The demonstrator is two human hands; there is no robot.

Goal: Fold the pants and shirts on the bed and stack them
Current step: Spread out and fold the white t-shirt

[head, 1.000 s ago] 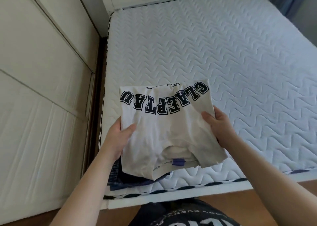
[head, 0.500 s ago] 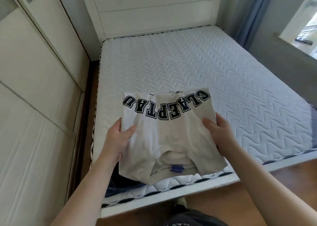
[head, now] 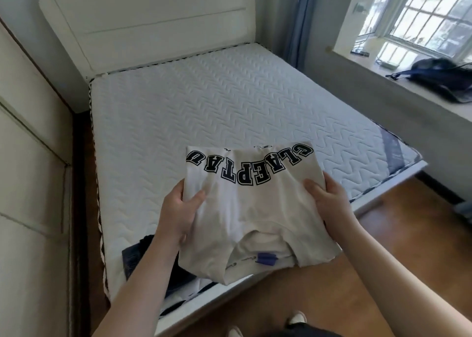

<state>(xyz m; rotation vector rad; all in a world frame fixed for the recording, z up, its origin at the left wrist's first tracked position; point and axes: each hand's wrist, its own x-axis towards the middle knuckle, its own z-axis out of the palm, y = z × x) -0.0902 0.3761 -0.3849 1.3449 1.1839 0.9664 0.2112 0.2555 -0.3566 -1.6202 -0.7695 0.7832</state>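
Observation:
A folded cream shirt (head: 252,216) with black arched lettering is held up over the near edge of the bed (head: 204,111). My left hand (head: 178,209) grips its left edge, thumb on top. My right hand (head: 329,201) grips its right edge the same way. The collar with a blue tag faces me. Under the shirt, on the mattress's near left corner, lies dark folded clothing (head: 143,257), mostly hidden by my left forearm and the shirt.
A white wardrobe (head: 30,183) runs along the left, close to the bed. The white headboard (head: 153,24) stands at the far end. A dark bag (head: 441,78) lies on the window ledge at right. Wooden floor (head: 383,219) lies to the right and in front.
The view has lifted and swung right, showing the headboard and window. Both hands keep the same hold on the shirt, which now hangs further over the bed's near edge.

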